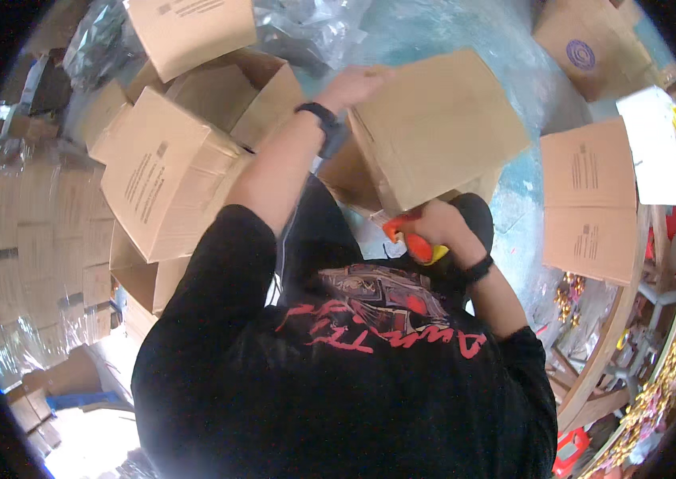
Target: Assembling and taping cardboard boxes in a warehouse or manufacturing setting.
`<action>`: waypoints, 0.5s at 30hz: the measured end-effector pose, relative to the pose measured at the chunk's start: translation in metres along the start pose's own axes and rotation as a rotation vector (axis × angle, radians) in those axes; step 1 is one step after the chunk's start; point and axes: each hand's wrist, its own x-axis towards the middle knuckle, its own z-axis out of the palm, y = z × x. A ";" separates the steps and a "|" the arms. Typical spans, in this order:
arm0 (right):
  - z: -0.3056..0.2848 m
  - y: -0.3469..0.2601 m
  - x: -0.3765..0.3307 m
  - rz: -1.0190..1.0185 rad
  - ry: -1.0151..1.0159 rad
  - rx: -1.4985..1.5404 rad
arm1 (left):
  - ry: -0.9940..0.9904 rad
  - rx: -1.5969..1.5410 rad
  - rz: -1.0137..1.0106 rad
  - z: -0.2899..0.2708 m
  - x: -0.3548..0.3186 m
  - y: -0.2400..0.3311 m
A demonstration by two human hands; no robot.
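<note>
A brown cardboard box stands tilted in front of me between my knees, with a dark gap along its left side. My left hand, with a dark band on its wrist, grips the far left edge of this box, its fingers over the top. At the near edge, my right hand is closed around an orange and yellow hand tool. The palm covers much of the tool, so its exact kind cannot be made out. The tool is close against the box's near lower corner.
Open cardboard boxes crowd my left side, beside wrapped stacked cartons. To the right lie a flattened carton, a white box and a wooden frame. Clear plastic sheeting lies beyond the boxes.
</note>
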 end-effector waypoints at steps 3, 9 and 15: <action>0.016 -0.025 0.030 -0.113 -0.119 -0.115 | 0.348 0.098 -0.084 0.007 -0.016 -0.018; 0.028 -0.024 0.094 -0.120 0.126 0.006 | 0.562 0.063 0.198 0.094 -0.123 -0.006; 0.016 -0.027 0.072 -0.117 0.020 0.191 | 0.264 -0.168 -0.128 0.047 -0.096 -0.026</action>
